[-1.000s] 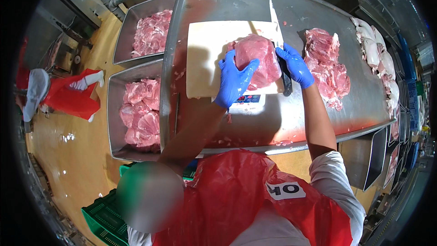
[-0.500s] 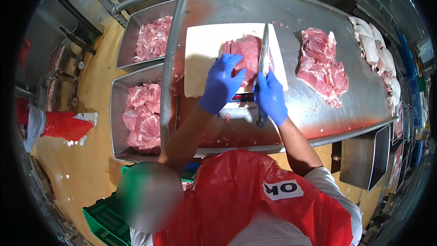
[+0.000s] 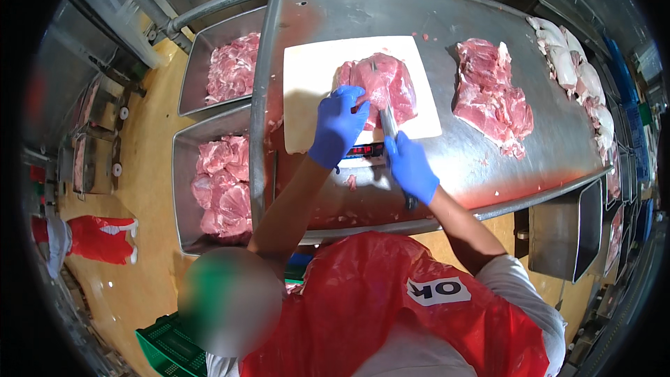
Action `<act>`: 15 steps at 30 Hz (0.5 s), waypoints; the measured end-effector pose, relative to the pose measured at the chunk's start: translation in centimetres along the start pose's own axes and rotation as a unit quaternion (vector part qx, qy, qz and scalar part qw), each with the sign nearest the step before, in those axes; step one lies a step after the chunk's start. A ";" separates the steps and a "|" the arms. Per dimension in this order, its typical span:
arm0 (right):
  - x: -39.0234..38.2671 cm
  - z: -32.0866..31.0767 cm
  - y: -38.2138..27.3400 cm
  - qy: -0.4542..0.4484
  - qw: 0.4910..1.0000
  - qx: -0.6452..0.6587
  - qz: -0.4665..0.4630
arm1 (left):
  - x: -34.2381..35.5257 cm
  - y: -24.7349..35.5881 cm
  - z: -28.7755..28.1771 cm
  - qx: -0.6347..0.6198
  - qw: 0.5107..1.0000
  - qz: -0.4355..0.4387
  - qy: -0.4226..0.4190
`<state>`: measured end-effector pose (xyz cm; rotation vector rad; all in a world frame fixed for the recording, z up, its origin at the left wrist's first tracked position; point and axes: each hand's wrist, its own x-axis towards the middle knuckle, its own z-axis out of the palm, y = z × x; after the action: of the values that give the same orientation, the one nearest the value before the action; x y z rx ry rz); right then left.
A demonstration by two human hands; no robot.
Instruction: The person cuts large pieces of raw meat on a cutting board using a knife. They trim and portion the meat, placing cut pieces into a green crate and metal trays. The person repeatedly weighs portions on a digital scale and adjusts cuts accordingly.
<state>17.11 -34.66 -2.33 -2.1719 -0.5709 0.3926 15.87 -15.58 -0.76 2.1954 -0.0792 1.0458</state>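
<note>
A lump of pink meat (image 3: 398,94) lies on a white cutting board (image 3: 307,63), which rests over a scale with a red display (image 3: 361,151). My blue-gloved left hand (image 3: 338,127) grips the meat's lower left side with bent fingers. My blue-gloved right hand (image 3: 412,166) is closed round the handle of a long knife (image 3: 389,123), whose blade runs up into the middle of the meat, partly hidden by it. To the board's right, a flat slab of meat (image 3: 492,94) lies on the steel table (image 3: 356,14).
Two steel bins (image 3: 183,188) of meat stand left of the table. White-skinned pieces (image 3: 562,59) line its right end, with another steel bin (image 3: 565,237) below. A green crate (image 3: 157,342) sits at lower left. A co-worker in a red apron (image 3: 98,237) is at far left.
The knife went from upright at the meat's right side to across its middle, as my right hand moved down and left. My left hand shifted slightly left. The co-worker moved lower in view.
</note>
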 end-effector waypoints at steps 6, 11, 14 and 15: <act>4.1 -0.7 -2.1 0.007 0.998 -0.035 -0.048 | -0.1 -0.6 -0.1 0.004 1.000 -0.017 -0.006; -2.8 -0.5 -0.7 -0.069 0.989 -0.129 -0.019 | -1.1 -0.2 -1.3 0.048 0.999 -0.003 0.007; -6.9 -3.0 1.1 -0.099 0.982 -0.157 -0.022 | -0.2 1.7 -3.2 0.086 0.994 -0.066 -0.002; -7.9 -3.7 1.8 -0.104 0.981 -0.163 -0.031 | 0.6 2.3 -3.3 0.080 0.996 -0.026 0.016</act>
<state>12.62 -42.20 -0.88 -2.4329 -0.8677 0.5269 13.28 -15.15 2.38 2.3091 0.0779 1.0902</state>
